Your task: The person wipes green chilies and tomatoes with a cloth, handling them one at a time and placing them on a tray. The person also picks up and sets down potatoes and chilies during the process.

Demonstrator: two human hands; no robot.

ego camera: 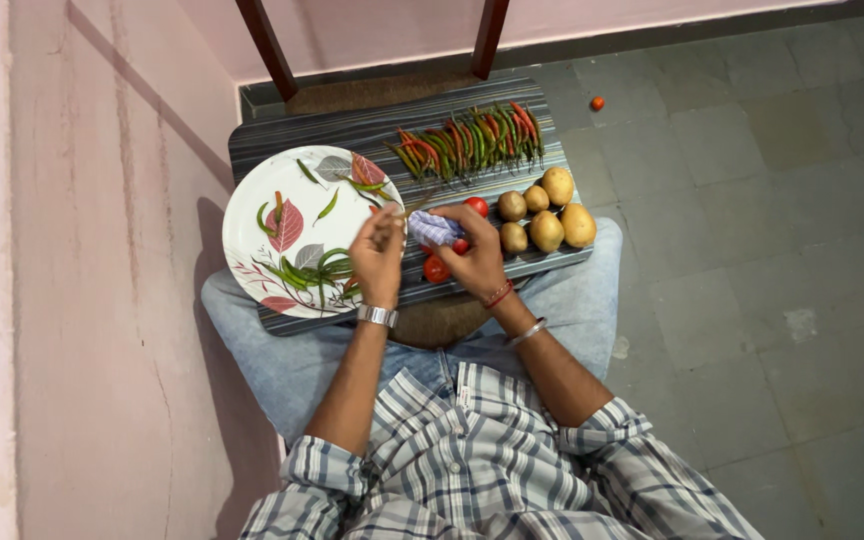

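Checked cotton sleeves, rolled to the elbows, fill the near edge of the view, with blue denim knees beyond them. Across those knees lies a flat striped board (372, 130) in grey and dark bands, glossy and hard-edged.

The left hand (377, 255), with a metal watch at the wrist, is curled shut, its fingers pinching a thin chilli (414, 205) that slants up to the right. The right hand (472, 255), with a red thread and a steel bangle at the wrist, is closed around a small blue-and-white checked cloth (432, 228), bunched and soft, held against the chilli just above the board. The two hands nearly touch.

Small round tomatoes (436, 268), smooth and red, sit on the board partly hidden under the right hand. Left of the hands, overhanging the board's edge, is a round white plate (252, 215) printed with red and grey leaves; curved green chillies (307, 272) lie loose on it. Just right of the hands is a cluster of tan, lumpy potatoes (547, 215).

Farther along the board lies a row of red and green chillies (472, 140), packed side by side. Beyond it are dark wooden chair legs (267, 45) and a pink wall. On the grey tiled floor, well apart, lies one small red tomato (597, 103).
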